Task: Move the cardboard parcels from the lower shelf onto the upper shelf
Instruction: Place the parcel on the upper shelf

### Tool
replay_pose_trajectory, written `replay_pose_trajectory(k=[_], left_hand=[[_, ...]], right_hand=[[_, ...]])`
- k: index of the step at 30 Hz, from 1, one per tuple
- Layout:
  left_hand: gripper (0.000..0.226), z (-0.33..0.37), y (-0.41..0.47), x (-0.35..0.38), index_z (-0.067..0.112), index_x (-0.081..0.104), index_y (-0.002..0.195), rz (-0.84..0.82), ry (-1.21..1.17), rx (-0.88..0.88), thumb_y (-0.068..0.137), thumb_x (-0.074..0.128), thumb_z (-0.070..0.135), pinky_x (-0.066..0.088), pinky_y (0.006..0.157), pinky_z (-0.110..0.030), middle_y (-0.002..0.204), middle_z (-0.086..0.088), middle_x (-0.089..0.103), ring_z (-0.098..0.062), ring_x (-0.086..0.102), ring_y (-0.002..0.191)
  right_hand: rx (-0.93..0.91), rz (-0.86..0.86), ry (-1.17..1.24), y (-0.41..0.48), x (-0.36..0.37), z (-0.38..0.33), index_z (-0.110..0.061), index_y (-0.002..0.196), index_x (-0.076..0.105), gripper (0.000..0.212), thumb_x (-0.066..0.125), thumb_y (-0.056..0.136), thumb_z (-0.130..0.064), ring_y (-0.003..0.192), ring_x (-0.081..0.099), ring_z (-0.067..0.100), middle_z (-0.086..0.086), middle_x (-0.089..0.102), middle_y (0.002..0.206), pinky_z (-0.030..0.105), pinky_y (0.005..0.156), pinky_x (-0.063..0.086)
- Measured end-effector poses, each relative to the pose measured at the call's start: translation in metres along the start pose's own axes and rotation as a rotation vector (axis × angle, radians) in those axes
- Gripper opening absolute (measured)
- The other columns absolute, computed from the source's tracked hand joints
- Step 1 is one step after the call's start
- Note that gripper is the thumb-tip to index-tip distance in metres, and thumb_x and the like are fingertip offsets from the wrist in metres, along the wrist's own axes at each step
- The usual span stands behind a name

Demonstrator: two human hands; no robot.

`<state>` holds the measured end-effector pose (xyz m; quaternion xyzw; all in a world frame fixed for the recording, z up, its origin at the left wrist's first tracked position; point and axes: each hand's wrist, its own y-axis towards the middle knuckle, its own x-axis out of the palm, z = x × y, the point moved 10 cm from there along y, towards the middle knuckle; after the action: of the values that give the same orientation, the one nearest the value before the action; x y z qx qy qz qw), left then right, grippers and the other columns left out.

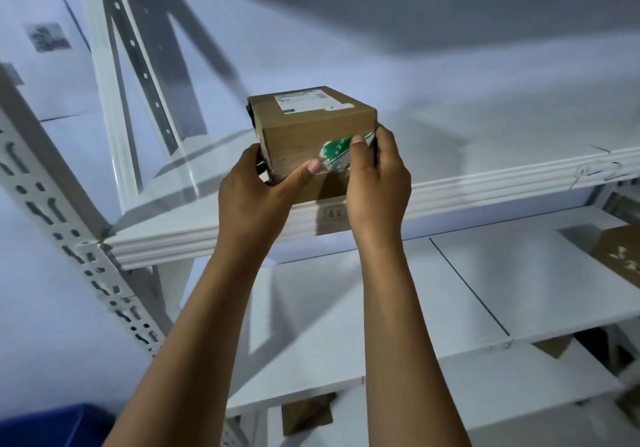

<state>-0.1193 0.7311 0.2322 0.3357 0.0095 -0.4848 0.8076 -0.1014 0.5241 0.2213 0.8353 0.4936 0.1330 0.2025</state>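
Note:
A small brown cardboard parcel with a white label on top and torn green tape on its front sits at the front edge of the upper shelf. My left hand grips its lower left corner, thumb across the front. My right hand holds its right side, thumb on the green tape. Another cardboard parcel lies on the lower shelf at the far right, partly cut off by the frame edge.
White metal rack posts with slotted holes rise at the left. More cardboard shows below the lower shelf. A blue bin sits at the bottom left. A pale wall stands behind the rack.

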Motion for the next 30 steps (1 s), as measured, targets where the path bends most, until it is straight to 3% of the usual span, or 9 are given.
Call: replay_pose_trajectory(k=[3,7,9,11,15,19,24,26,30], left_hand=[[0.066,-0.001,-0.001,0.000,0.027,0.069,0.130,0.012,0.010,-0.005,0.078,0.082,0.065,0.051,0.070,-0.004,0.113,0.015,0.076,0.015,0.069,0.087],[0.073,-0.001,0.001,0.000,0.029,0.066,0.134,0.031,0.071,-0.026,0.077,0.078,0.071,0.059,0.096,-0.040,0.127,0.006,0.071,-0.014,0.070,0.111],[0.073,0.000,0.001,0.000,0.029,0.065,0.135,0.028,0.075,-0.027,0.077,0.077,0.072,0.058,0.098,-0.043,0.128,0.006,0.070,-0.016,0.069,0.114],[0.074,-0.002,0.001,0.000,0.029,0.065,0.134,0.031,0.064,-0.043,0.076,0.077,0.072,0.058,0.098,-0.043,0.128,0.006,0.070,-0.016,0.069,0.114],[0.073,-0.005,-0.001,0.005,0.026,0.059,0.131,0.021,-0.002,-0.067,0.075,0.079,0.069,0.059,0.096,-0.039,0.128,0.007,0.068,-0.014,0.069,0.112],[0.121,-0.010,-0.007,0.003,0.016,0.017,0.166,0.041,-0.069,-0.083,0.074,0.078,0.066,0.039,0.122,-0.040,0.169,-0.003,0.031,-0.019,0.038,0.153],[0.123,-0.014,-0.049,-0.008,0.014,0.006,0.168,0.220,-0.263,-0.198,0.078,0.070,0.068,0.014,0.121,-0.023,0.176,-0.005,0.006,-0.016,0.011,0.162],[0.121,-0.006,-0.078,0.007,0.011,0.008,0.167,0.265,-0.289,-0.275,0.079,0.072,0.064,0.017,0.124,-0.027,0.174,-0.009,0.008,-0.022,0.012,0.162],[0.112,0.028,-0.138,0.081,0.007,0.016,0.165,0.192,-0.231,-0.370,0.085,0.078,0.055,0.015,0.130,-0.041,0.172,-0.014,0.017,-0.030,0.013,0.162]], right_hand=[[-0.068,-0.017,-0.076,-0.003,0.002,-0.004,-0.020,0.131,0.064,0.040,0.049,0.096,-0.034,0.102,0.072,0.022,-0.001,0.078,0.116,0.027,0.080,0.052],[-0.083,-0.036,-0.105,0.001,0.001,-0.004,-0.021,0.128,0.066,0.041,0.049,0.094,-0.035,0.097,0.072,0.020,-0.001,0.080,0.112,0.015,0.073,0.049],[-0.086,-0.043,-0.107,0.003,0.001,-0.003,-0.020,0.126,0.067,0.040,0.049,0.093,-0.035,0.093,0.072,0.019,-0.001,0.080,0.110,0.001,0.065,0.040],[-0.094,-0.037,-0.119,0.001,0.002,-0.004,-0.019,0.128,0.066,0.042,0.050,0.093,-0.035,0.094,0.072,0.021,0.000,0.080,0.110,0.006,0.062,0.042],[-0.067,0.002,-0.051,-0.004,0.003,-0.002,-0.020,0.156,0.043,0.062,0.051,0.096,-0.032,0.126,0.066,0.024,0.008,0.061,0.149,0.028,0.099,0.054],[-0.033,0.075,0.036,-0.009,-0.007,-0.002,-0.020,0.164,0.025,0.070,0.050,0.099,-0.028,0.151,0.041,0.023,0.005,0.031,0.171,0.040,0.120,0.041],[0.078,0.086,0.201,-0.020,-0.048,0.020,-0.025,0.162,0.030,0.066,0.051,0.100,-0.027,0.110,0.051,-0.020,0.003,0.041,0.163,-0.005,0.094,0.034],[0.137,0.097,0.236,-0.027,-0.082,0.034,-0.028,0.161,0.033,0.065,0.050,0.099,-0.031,0.119,0.049,-0.024,-0.001,0.044,0.161,0.011,0.108,0.037],[0.307,0.140,0.291,-0.033,-0.162,0.068,-0.026,0.160,0.037,0.056,0.049,0.105,-0.026,0.146,0.045,0.012,0.001,0.043,0.164,0.040,0.124,0.034]])
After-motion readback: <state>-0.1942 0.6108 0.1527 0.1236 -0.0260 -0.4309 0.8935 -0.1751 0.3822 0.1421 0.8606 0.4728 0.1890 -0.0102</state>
